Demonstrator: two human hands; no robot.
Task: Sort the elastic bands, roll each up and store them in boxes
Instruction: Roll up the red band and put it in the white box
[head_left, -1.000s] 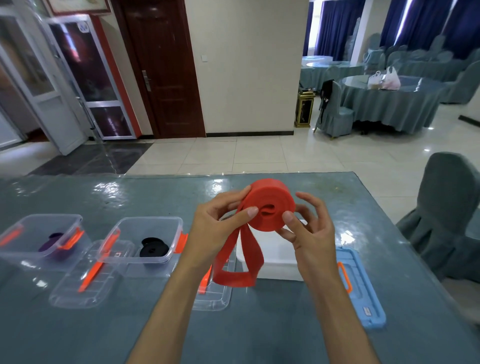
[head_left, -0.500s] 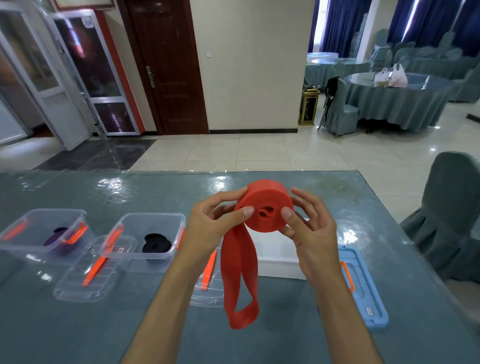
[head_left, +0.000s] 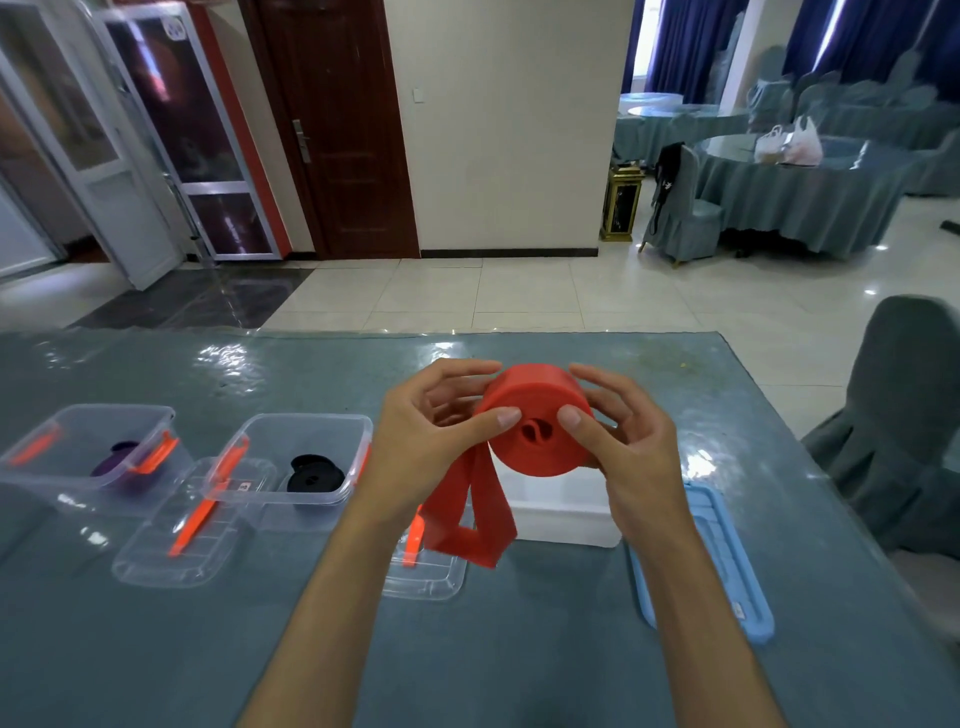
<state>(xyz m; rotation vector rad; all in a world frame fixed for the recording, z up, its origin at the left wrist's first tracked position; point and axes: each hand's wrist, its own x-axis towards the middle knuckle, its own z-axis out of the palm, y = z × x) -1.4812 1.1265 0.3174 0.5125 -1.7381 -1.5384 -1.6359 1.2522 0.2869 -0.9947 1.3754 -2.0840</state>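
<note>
Two bare forearms, two bare hands, head view.
Left hand (head_left: 426, 447) and right hand (head_left: 631, 452): no gloves, rings, watch or wristbands. Forearms uncovered to the bottom frame edge, no sleeve visible. Fingernails short, unpainted.

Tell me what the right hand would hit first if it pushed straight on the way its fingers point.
The right hand has its fingers pointing left, toward the other hand, so it would meet the red band roll it already grips. Past that comes the left hand on the roll's far side.
</note>
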